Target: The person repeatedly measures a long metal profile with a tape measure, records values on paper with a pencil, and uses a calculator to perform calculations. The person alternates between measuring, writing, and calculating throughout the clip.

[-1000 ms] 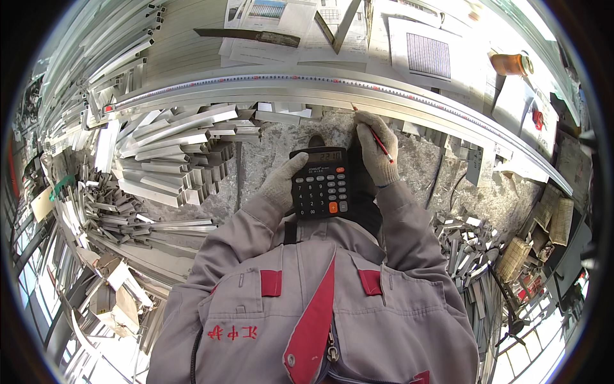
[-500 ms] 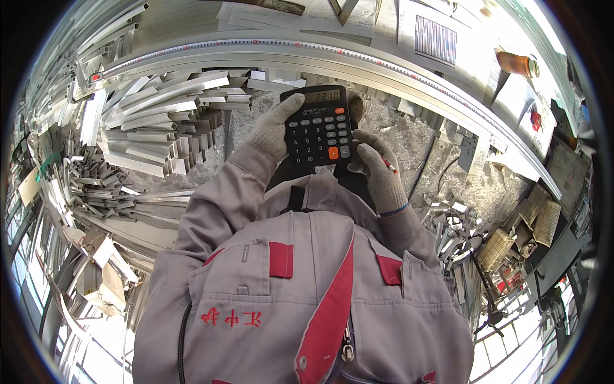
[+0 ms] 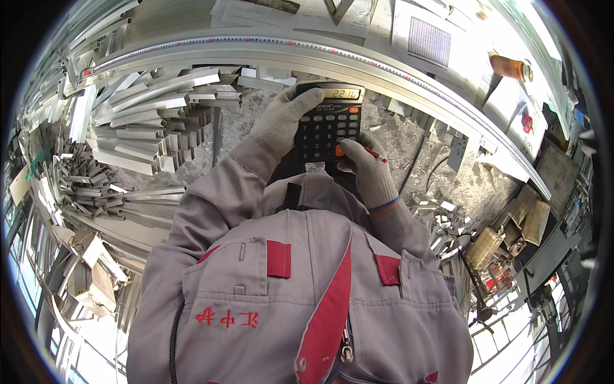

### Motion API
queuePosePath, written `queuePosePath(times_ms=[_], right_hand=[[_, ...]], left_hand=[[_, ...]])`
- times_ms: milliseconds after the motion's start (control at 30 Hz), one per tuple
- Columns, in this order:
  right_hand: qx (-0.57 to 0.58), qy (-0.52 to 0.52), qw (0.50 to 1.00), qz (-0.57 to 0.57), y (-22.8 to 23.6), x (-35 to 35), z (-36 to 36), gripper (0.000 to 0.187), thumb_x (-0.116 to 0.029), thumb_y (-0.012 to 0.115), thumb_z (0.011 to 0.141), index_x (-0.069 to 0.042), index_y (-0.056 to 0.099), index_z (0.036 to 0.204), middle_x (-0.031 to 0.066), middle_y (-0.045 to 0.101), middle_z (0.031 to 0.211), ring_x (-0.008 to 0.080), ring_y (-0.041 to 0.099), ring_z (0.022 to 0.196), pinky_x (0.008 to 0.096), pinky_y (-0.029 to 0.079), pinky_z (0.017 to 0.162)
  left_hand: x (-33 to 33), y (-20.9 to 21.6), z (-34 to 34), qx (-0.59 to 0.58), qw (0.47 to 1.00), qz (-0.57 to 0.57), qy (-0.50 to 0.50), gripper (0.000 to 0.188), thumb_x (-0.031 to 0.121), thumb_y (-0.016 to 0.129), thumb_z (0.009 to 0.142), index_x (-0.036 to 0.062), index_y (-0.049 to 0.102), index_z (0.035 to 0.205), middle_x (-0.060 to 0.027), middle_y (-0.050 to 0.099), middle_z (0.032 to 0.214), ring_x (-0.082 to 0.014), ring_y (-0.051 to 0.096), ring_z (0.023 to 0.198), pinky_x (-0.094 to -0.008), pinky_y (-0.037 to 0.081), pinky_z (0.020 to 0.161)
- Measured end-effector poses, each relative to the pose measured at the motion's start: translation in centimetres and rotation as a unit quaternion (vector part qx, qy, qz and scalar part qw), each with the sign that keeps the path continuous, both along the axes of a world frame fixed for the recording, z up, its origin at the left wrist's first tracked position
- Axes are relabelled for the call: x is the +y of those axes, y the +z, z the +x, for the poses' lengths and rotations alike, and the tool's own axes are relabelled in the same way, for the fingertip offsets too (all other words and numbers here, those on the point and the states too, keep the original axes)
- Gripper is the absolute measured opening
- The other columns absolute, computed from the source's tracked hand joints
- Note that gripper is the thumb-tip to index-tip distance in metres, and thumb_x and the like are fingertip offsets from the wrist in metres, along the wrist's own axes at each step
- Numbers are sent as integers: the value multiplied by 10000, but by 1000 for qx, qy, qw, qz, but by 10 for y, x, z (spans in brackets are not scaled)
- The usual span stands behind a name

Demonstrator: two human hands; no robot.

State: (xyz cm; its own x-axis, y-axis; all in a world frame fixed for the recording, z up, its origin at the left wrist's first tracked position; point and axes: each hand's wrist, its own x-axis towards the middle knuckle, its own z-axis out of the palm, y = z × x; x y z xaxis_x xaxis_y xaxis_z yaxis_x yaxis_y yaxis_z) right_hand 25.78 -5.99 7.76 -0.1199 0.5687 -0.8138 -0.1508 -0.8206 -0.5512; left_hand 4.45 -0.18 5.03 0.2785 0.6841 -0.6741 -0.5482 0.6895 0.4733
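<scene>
My gloved left hand (image 3: 280, 120) grips a black calculator (image 3: 311, 132) by its upper left side, the thumb lying over the corner beside the lit display. Digits show on the screen. My gloved right hand (image 3: 372, 175) is at the calculator's lower right, its thumb on the orange key and its other fingers partly hidden behind the case. A slim red pen or pencil (image 3: 376, 155) sticks out of that hand, pointing right; most of it is concealed by the glove.
Ahead runs a long metal rail (image 3: 256, 52) with a measuring tape (image 3: 275, 43) along it. Stacked metal profiles (image 3: 150, 125) lie at left, short offcuts (image 3: 441, 221) at right. Papers (image 3: 428, 41) and an orange-brown jar (image 3: 510, 66) stand beyond the rail; a cardboard box (image 3: 93, 288) sits lower left.
The calculator has shifted a little right and tilted slightly clockwise in my left hand. My right thumb has moved from beside the case onto the orange key.
</scene>
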Motion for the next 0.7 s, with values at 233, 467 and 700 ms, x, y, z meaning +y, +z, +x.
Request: queuePosePath(times_ms=[233,467,700], right_hand=[[-29,10,1000,5,-6,2,-3,360,-244,727,994,-10,687,1265,45,734,1056,106,691,842,264,570,756],[-72,-44,991,108,-6,-7,2,410,-157,766,975,11,661,1334,105,746,1172,141,706,1036,304,580,877],[-341,152,740,560,18,1,8,307,-22,737,869,-87,674,1163,155,725,1229,366,700,1166,475,557,984]], left_hand=[[4,-1,9,-2,1000,-5,8,288,208,749,1036,37,732,1267,-70,784,1063,-138,762,872,-292,657,789],[7,-11,-8,-5,999,-46,16,345,238,707,1067,-13,698,1304,-131,775,1140,-200,786,933,-337,673,819],[12,-13,-4,-29,994,-90,61,289,206,749,1030,11,706,1239,-116,781,1040,-203,799,800,-337,693,674]])
